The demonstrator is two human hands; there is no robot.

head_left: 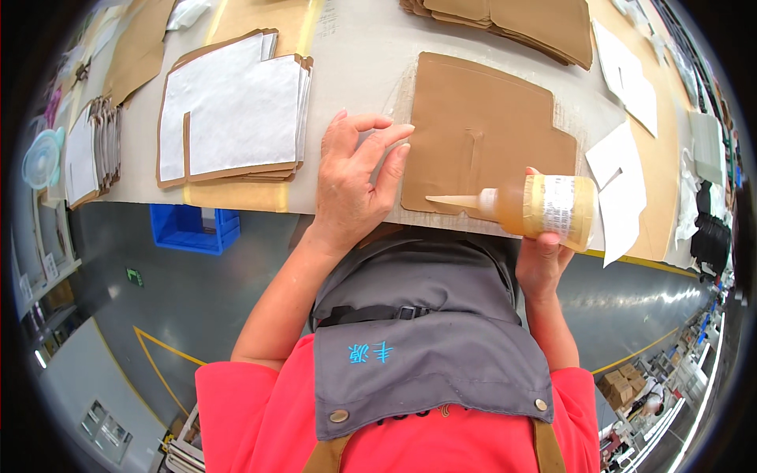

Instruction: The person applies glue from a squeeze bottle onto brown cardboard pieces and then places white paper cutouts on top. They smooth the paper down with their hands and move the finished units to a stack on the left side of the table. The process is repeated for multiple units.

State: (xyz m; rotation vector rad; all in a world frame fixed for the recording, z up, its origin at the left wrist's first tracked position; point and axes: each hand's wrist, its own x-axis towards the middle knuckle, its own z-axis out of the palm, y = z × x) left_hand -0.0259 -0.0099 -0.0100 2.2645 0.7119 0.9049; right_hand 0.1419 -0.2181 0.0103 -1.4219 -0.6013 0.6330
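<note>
In my right hand (542,264) is a squeeze glue bottle (558,211) with amber contents and a paper label. It lies nearly level, its long pale nozzle pointing left over the lower part of a brown leather-like panel (441,102). The panel lies flat in front of me, notched at its upper right, with a narrow slot outline in its middle. At the panel's left edge hovers my left hand (355,169), fingers loosely bent and apart, holding nothing visible. Whether its fingertips touch the panel I cannot tell.
Left of me lies a stack of white-faced, brown-edged panels (236,118), with a smaller stack (85,154) farther left. More brown panels (536,24) lie at the back. White cut pieces (619,189) are at the right. A blue crate (193,230) stands below the table edge.
</note>
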